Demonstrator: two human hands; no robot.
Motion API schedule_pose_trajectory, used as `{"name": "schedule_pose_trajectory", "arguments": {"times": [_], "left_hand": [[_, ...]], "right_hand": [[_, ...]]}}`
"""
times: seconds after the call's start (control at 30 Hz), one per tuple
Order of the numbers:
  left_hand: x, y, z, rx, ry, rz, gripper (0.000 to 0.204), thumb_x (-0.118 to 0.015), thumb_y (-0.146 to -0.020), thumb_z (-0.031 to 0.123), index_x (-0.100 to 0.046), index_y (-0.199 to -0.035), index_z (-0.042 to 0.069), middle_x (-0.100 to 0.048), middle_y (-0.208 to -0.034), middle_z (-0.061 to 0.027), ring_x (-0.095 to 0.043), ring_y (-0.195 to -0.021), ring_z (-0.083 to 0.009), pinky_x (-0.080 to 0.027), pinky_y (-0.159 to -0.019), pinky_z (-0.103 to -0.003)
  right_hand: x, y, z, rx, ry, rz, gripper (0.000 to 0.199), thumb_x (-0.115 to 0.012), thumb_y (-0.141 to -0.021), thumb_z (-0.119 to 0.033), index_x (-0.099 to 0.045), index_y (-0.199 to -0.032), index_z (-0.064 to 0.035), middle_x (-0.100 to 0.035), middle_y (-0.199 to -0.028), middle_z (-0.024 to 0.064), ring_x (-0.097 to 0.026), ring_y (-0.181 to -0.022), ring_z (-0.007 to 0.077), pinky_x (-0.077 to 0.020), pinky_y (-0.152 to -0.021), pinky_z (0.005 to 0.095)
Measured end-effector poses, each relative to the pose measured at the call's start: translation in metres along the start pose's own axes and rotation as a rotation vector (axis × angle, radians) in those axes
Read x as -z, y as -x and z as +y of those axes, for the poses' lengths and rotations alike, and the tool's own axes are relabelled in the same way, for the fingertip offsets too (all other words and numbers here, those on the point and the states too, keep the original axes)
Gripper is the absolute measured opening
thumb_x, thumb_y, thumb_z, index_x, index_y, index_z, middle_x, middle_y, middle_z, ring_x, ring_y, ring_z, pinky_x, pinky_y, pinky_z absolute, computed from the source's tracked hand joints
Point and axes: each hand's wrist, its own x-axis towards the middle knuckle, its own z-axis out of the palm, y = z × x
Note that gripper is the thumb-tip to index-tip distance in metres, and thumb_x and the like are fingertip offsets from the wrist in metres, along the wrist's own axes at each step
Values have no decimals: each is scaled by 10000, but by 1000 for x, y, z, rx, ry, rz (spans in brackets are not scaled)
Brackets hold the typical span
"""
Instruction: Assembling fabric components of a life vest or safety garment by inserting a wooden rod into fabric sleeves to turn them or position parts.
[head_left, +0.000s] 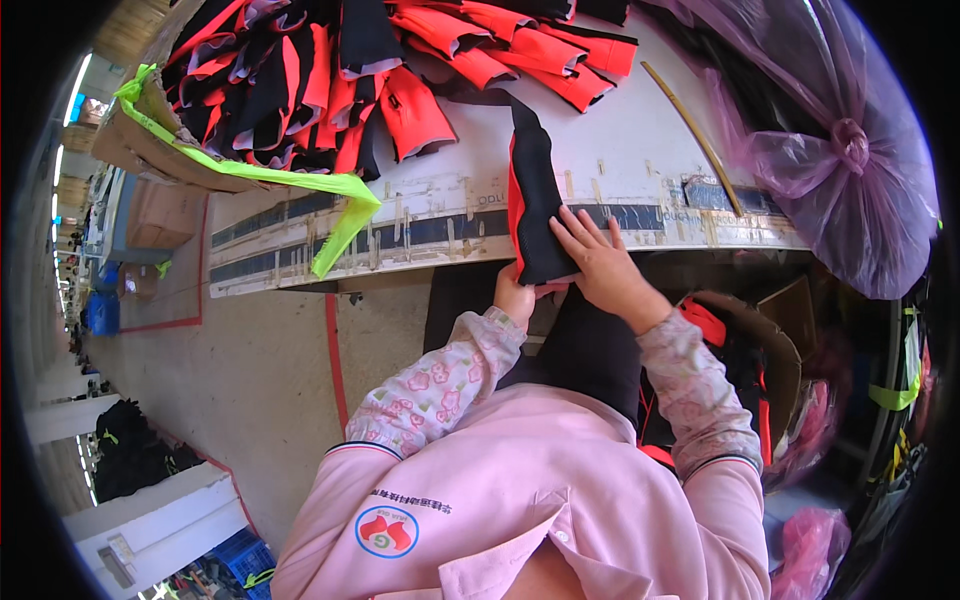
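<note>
The largest expanse is the pale workshop floor [250, 370], crossed by red lines and running off to the left, where lamps glow along the rim of the view. The white table [620, 150] stands in front of the person, its near edge banded with dark, worn strips and scraps of tape. A translucent purple bag [850, 230], knotted, slumps over the table's right end. To the left, black-and-red pieces lie in a loose pile [290, 90], spreading across the far side of the tabletop. Below the table's right part, an open carton [790, 345] contains more red and black material. At far left, a black heap [140, 450] lies near a pale partition [165, 535].

The black-and-red piece [540, 195] lies lengthwise over the near table edge, its lower end between the hands. The right hand [615, 275] rests its spread fingers on the piece's right border; whether its thumb closes beneath cannot be told. The left hand [515, 297] grips the lower left corner. Smaller still are a bright green strip [345, 235] hanging at the table's left and a thin yellowish strip [696, 133] on the tabletop.
</note>
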Motion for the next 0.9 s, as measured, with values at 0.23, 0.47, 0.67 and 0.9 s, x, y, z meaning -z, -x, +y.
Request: {"name": "schedule_pose_trajectory", "arguments": {"times": [0.23,0.47,0.67,0.9], "left_hand": [[9,-16,-28,-369,-237,67,208,-431,-894,47,-563,-1017,-55,-637,-910,-155,-647,-781,-264,-557,-680,-357],[-2,-9,-8,20,-6,-25,265,-370,-899,26,-502,-1114,-55,-613,-986,-177,-648,-802,-313,-566,-664,-367],[16,-6,-10,7,50,-89,289,-395,-922,172,-545,-1095,-3,-631,-985,-172,-652,-774,-277,-527,-763,-373],[15,-9,-18,-59,47,-29,256,-406,-915,149,-571,-1024,-14,-642,-911,-153,-652,-710,-271,-545,-665,-350]], "right_hand": [[49,-62,-51,-3,-215,295,733,-577,-817,-374,-266,-1357,11,-280,-1408,191,-208,-1333,332,-176,-1071,470],[-41,-71,-6,4,-17,239,720,-505,-841,-458,-290,-1360,-7,-280,-1424,141,-191,-1347,275,-127,-1077,477],[5,-75,23,38,-370,300,488,-594,-821,-306,-469,-1228,-68,-465,-1252,150,-424,-1159,355,-314,-977,465],[23,6,193,-851,344,257,266,-498,-800,-116,-541,-1057,-67,-554,-1053,164,-521,-1022,336,-433,-837,448]]}}
